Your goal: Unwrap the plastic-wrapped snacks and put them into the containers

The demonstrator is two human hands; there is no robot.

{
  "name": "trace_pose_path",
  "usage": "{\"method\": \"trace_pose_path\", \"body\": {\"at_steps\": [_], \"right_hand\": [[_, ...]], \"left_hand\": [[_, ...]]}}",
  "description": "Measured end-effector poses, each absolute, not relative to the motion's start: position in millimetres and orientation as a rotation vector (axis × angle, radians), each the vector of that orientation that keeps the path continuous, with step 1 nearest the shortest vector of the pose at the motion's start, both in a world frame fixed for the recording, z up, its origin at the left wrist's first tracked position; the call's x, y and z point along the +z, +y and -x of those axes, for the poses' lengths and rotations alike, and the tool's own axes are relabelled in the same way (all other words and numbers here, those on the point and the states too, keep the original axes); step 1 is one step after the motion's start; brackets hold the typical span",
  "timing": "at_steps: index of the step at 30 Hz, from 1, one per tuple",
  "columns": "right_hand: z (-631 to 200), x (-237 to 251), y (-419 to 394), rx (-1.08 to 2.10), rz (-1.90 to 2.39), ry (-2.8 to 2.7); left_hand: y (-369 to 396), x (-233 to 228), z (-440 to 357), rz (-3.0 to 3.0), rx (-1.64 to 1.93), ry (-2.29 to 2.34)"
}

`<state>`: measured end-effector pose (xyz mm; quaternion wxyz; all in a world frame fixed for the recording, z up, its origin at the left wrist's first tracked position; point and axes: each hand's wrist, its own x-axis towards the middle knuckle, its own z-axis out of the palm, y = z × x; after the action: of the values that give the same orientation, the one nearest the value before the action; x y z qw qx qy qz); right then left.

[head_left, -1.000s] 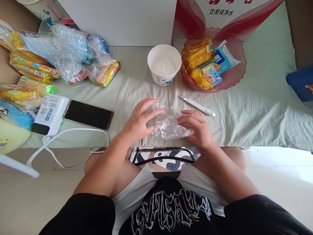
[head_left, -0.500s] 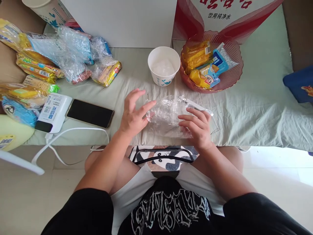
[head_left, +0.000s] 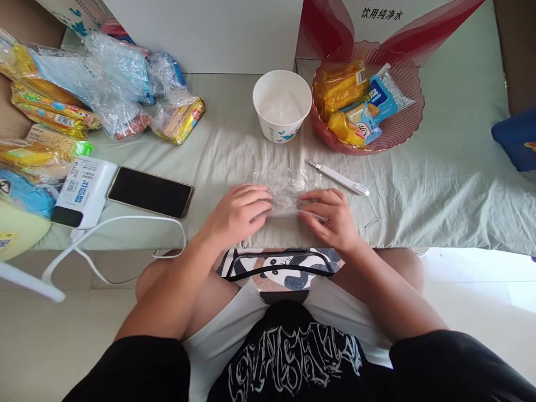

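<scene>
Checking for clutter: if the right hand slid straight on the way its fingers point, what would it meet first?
Probably the left hand: the right hand points leftward across the clear plastic wrapper both grip.

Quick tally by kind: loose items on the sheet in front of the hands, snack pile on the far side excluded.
Clear plastic wrap, under left hand and right hand: 1
White paper cup: 1
Red basket: 1
White cutter: 1
Phone: 1
Power bank: 1
Total: 6
</scene>
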<state>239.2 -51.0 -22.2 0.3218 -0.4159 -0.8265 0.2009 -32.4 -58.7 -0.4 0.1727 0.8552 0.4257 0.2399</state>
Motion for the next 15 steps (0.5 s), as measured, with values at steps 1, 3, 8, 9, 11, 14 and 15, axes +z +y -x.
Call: {"method": "trace_pose_path", "body": {"at_steps": [1, 3, 8, 9, 11, 14, 15], "right_hand": [[-239.0, -21.1, -50.9, 0.559, 1.111, -2.134], [-238.8, -19.3, -51.0, 0.605, 1.190, -2.055], [-234.0, -17.1, -46.3, 0.683, 1.481, -1.844], [-232.4, -17.9, -43.5, 0.692, 1.517, -1.818], [-229.8, -21.1, -36.9, 0.670, 1.553, -1.797], [-229.7, -27.1, -30.7, 0.464, 1.506, -1.816], [-230.6, -28.5, -31.0, 0.372, 1.466, -1.833]], "left_hand": [[-56.8, -1.6, 32.3, -2.373, 0.715, 1.216], [-54.9, -3.1, 32.7, -2.243, 0.739, 1.262], [-55.9, -2.0, 25.7, -1.919, 0.766, 1.516], [-55.7, -1.7, 23.0, -1.873, 0.786, 1.554], [-54.6, -1.4, 17.6, -1.826, 0.809, 1.634], [-51.7, -2.0, 11.9, -1.842, 0.765, 1.806], [-50.8, -2.5, 10.8, -1.851, 0.734, 1.859]]}}
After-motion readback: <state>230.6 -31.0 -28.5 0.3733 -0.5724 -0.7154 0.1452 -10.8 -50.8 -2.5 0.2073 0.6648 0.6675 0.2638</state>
